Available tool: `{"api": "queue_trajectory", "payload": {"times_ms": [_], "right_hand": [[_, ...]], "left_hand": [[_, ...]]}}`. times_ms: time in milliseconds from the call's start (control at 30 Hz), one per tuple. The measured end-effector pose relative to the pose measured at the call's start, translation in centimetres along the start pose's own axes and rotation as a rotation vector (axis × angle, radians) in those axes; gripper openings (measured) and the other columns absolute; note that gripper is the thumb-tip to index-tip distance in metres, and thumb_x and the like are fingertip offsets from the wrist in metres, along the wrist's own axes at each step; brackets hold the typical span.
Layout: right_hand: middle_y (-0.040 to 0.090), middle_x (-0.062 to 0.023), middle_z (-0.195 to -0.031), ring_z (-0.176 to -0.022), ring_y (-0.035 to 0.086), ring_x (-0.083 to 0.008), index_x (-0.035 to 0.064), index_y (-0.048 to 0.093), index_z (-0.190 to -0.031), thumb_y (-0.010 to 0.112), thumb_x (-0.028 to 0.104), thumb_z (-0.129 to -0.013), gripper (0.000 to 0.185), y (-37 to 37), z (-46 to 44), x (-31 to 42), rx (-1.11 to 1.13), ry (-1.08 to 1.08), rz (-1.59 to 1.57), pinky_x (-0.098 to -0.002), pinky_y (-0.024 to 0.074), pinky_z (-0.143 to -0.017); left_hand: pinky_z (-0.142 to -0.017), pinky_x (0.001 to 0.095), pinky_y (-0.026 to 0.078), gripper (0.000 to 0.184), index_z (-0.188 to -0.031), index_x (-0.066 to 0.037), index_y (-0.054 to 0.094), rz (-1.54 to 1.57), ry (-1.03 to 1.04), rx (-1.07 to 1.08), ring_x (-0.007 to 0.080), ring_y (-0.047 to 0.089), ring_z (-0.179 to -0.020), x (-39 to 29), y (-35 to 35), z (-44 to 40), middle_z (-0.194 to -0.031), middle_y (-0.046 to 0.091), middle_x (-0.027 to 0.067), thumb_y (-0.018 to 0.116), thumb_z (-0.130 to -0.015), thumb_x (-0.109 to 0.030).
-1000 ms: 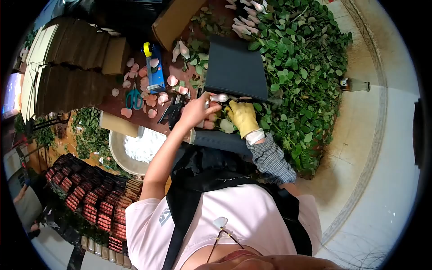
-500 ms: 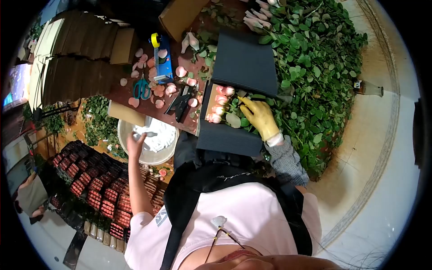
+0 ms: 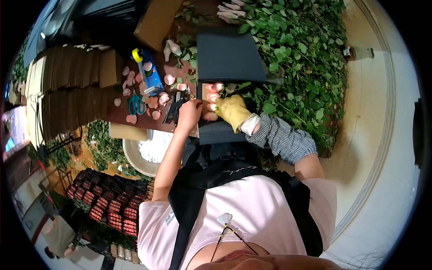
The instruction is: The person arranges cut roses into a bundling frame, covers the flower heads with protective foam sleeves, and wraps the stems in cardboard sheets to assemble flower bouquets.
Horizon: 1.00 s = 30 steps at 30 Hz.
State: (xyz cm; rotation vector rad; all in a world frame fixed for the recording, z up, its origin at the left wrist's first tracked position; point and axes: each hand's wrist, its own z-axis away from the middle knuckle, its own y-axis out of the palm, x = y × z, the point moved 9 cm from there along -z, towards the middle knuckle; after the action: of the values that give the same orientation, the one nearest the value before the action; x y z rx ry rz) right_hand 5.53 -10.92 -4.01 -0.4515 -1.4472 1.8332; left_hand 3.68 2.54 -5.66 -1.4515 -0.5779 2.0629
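My left hand (image 3: 190, 115), bare, is closed at the left edge of the dark box, over part of a black stapler-like tool (image 3: 175, 107). What its fingers hold is hidden. Pink roses (image 3: 211, 96) lie in a column inside the box, whose dark lid (image 3: 230, 56) stands open on the far side. My right hand (image 3: 231, 111), in a yellow glove, is curled over the roses' stems just right of the blooms, fingertips against the flowers.
Teal scissors (image 3: 137, 105), loose petals (image 3: 153, 102) and a blue tape dispenser (image 3: 150, 74) lie on the table. Leafy stems (image 3: 301, 76) are heaped at right. A bowl of white pieces (image 3: 135, 155), cardboard stacks (image 3: 72, 99) and packed roses (image 3: 108, 207) are at left. A person (image 3: 58, 236) is at lower left.
My left hand has moved from the white bowl to the box's left edge by the black tool. My gloved right hand has shifted left and closed over the stems. The view has shifted.
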Motion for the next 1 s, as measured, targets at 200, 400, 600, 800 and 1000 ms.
{"api": "queue_trajectory", "payload": {"times_ms": [200,400,600,800,1000], "right_hand": [[0.068,-0.0074,-0.067,-0.06,0.067,-0.0247,0.0094,0.068,-0.105,0.059,0.027,-0.089,0.026,-2.3,0.7,0.2,-0.153,-0.157,-0.113,-0.041,0.0504,-0.053],[0.068,-0.0064,-0.07,-0.061,0.067,-0.0255,0.0122,0.045,-0.144,0.055,0.027,-0.092,0.055,-0.2,1.0,0.1,0.006,-0.204,-0.064,-0.042,0.0495,-0.053],[0.067,-0.0113,-0.068,-0.062,0.066,-0.0303,0.0133,0.047,-0.139,0.056,0.034,-0.095,0.05,1.1,-0.2,-0.4,0.094,-0.171,-0.315,-0.045,0.0504,-0.057],[0.067,-0.0136,-0.068,-0.06,0.065,-0.0325,0.0051,0.05,-0.133,0.063,0.042,-0.09,0.058,-1.3,1.1,0.2,0.043,-0.296,-0.284,-0.0468,0.0499,-0.06],[0.071,-0.0145,-0.08,-0.08,0.07,-0.0328,0.0037,0.065,-0.093,0.065,0.045,-0.086,0.041,-1.2,-0.1,1.0,0.153,-0.217,-0.236,-0.0443,0.0535,-0.076]], "left_hand": [[-0.077,0.0444,0.054,0.022,-0.101,-0.004,0.073,-0.009,0.063,-0.011,0.0396,0.067,-0.086,-0.4,0.5,0.2,-0.092,0.07,0.0219,0.061,-0.088,-0.015],[-0.074,0.0334,0.056,0.024,-0.113,0.003,0.069,0.292,-0.088,0.086,0.0248,0.074,-0.089,1.4,1.7,0.6,-0.093,0.073,0.0189,0.058,-0.094,-0.008],[-0.08,0.0309,0.055,0.026,-0.119,0.008,0.061,0.461,-0.106,0.197,0.0195,0.07,-0.091,3.6,2.7,1.1,-0.101,0.071,0.0167,0.054,-0.1,-0.008],[-0.075,0.031,0.055,0.021,-0.114,0.005,0.063,0.437,-0.088,0.094,0.0185,0.069,-0.089,2.5,1.4,1.5,-0.101,0.069,0.0131,0.055,-0.099,-0.007],[-0.071,0.0388,0.051,0.025,-0.1,-0.002,0.071,-0.049,0.447,-0.049,0.0307,0.062,-0.082,-5.7,-2.2,1.7,-0.095,0.059,0.0124,0.079,-0.078,-0.011]]}}
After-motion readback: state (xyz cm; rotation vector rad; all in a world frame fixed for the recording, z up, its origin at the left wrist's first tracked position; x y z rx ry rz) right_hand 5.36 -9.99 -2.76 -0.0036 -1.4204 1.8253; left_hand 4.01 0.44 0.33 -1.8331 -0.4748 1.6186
